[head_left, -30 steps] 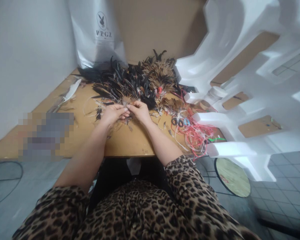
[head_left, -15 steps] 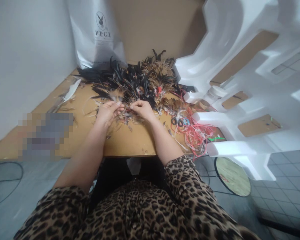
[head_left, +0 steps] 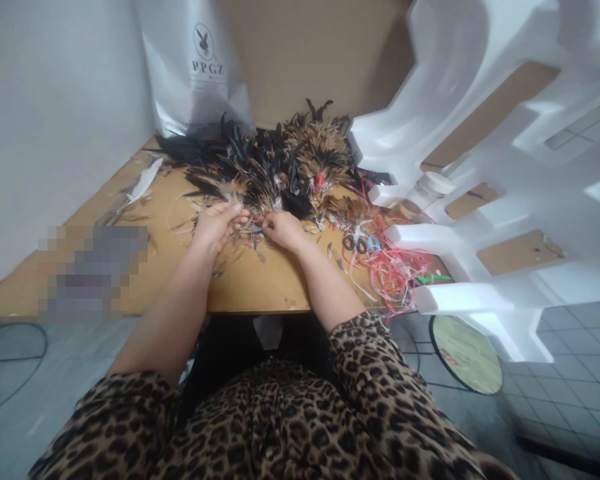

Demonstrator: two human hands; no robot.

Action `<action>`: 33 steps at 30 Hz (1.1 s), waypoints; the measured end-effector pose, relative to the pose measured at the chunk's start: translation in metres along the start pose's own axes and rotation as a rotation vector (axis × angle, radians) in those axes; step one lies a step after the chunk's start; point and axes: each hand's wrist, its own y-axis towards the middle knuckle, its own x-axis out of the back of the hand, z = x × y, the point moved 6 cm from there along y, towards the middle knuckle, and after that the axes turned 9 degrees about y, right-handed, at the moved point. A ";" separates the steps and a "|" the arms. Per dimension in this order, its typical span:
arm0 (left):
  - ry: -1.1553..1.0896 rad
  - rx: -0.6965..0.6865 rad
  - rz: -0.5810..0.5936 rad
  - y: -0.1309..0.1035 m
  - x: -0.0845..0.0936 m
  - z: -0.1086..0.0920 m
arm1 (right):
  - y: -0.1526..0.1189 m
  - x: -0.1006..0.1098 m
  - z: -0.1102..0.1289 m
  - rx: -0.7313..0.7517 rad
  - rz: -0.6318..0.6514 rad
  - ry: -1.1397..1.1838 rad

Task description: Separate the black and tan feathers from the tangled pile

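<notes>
My left hand [head_left: 217, 225] is closed in a pinch on a brown feather [head_left: 234, 188], whose pale base sits at the fingertips. Beside it, my right hand [head_left: 283, 230] is curled with its fingers together, palm down, low over the feather scraps. Whatever it may hold is hidden. Just beyond both hands lies a pile of black feathers [head_left: 267, 157], with a heap of brown feathers [head_left: 320, 143] to its right. Loose feather bits [head_left: 255, 245] are scattered on the wooden table [head_left: 260, 287] under and between my hands.
Red and white ties [head_left: 393, 273] lie tangled at the right, near dark rings [head_left: 355, 244]. White foam pieces [head_left: 450, 297] stand along the right side. A white bag [head_left: 200, 87] is at the back. At the left are a white feather [head_left: 145, 180] and a blurred-out object [head_left: 97, 267].
My right hand has turned more palm down and shifted slightly down, its fingers curling in from an extended pinch. The left hand stays nearly still with the feather.
</notes>
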 end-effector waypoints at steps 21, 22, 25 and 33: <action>-0.091 0.241 0.328 -0.013 -0.018 0.008 | -0.013 0.035 0.024 0.294 -0.314 0.161; -0.088 0.236 0.332 -0.013 -0.018 0.008 | -0.013 0.034 0.025 0.301 -0.314 0.160; -0.092 0.224 0.319 -0.012 -0.018 0.008 | -0.013 0.031 0.025 0.306 -0.324 0.161; -0.035 0.217 0.265 -0.009 -0.016 0.013 | -0.013 0.030 0.024 0.302 -0.344 0.191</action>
